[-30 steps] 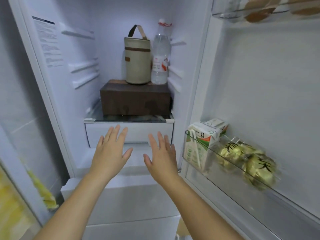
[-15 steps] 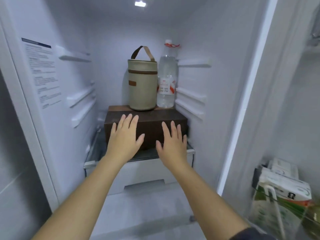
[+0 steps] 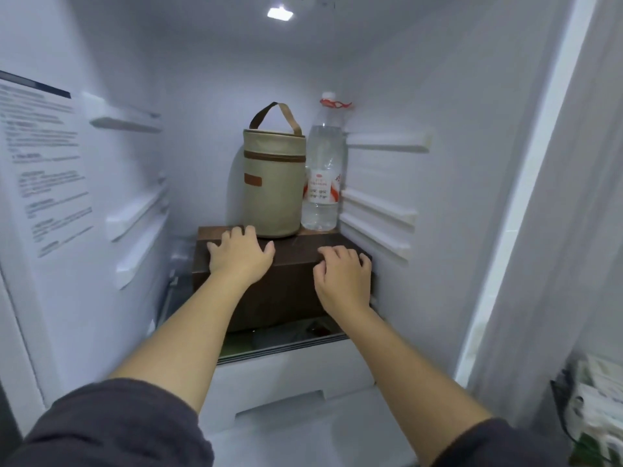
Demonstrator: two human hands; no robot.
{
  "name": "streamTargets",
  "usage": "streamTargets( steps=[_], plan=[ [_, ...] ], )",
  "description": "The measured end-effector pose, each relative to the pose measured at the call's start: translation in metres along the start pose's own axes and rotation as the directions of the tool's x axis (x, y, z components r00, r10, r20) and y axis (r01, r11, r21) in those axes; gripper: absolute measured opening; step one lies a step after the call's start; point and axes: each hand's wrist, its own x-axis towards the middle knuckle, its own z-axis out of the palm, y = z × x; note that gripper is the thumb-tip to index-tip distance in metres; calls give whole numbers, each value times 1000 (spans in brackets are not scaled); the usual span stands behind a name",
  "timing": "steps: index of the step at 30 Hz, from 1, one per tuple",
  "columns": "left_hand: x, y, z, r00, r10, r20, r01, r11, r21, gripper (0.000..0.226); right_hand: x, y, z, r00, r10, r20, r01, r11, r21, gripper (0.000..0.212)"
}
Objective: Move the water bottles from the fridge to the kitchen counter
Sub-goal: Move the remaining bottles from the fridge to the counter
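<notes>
In the head view, the water bottle (image 3: 322, 183) stands upright at centre frame inside the fridge (image 3: 455, 163), on a brown box (image 3: 290, 288) (just beside a beige bag (image 3: 274, 183)). The left hand (image 3: 240, 256) and right hand (image 3: 344, 276) curl their fingers over the box's top edge. The bottle is untouched, so the whole move remains.

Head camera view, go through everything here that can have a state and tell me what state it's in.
Fridge: open, interior light on.
Water bottle: upright, capped, on the brown box.
Beige insulated bag: upright, handle raised, beside the bottle.
Brown box: closed, flat on the shelf.
Drawer: shut.
Left hand: fingers curled over the box's top edge.
Right hand: fingers curled over the box's top edge.
</notes>
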Motion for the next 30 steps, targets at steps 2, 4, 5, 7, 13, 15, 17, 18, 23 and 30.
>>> streamTargets(
  steps=[2,4,5,7,13,15,17,18,23,30],
  plan=[
    [4,-2,2,999,-15,50,14,1000,15,64,22,-1,-4,999,30,-43,-27,998,51,39],
    [5,-2,3,997,-23,73,21,1000,23,67,51,-2,-5,996,80,-40,-74,988,132,41],
    [5,-2,3,997,-21,78,19,999,26,68,67,-2,-5,993,115,-27,-108,977,186,44],
    [5,-2,2,996,-16,90,13,1000,28,68,102,-2,-5,981,195,11,-189,935,301,55],
    [6,-2,6,1000,-2,31,1,999,47,68,199,-13,-31,952,301,-46,-248,856,454,63],
    [7,-2,8,1000,-7,18,6,1000,30,69,225,-18,-40,944,321,-75,-240,825,511,65],
    [7,-1,8,1000,-14,19,13,1000,26,69,245,-21,-44,946,320,-61,-250,833,493,67],
    [8,-1,8,1000,-17,20,17,1000,25,69,253,-22,-45,947,318,-41,-260,837,482,67],
    [10,-3,11,1000,-16,12,15,999,33,69,275,-30,-37,945,326,21,-300,839,453,82],
    [9,-3,12,1000,-14,-2,14,1000,20,68,275,-23,-41,943,331,-30,-289,862,415,85]
  ],
)
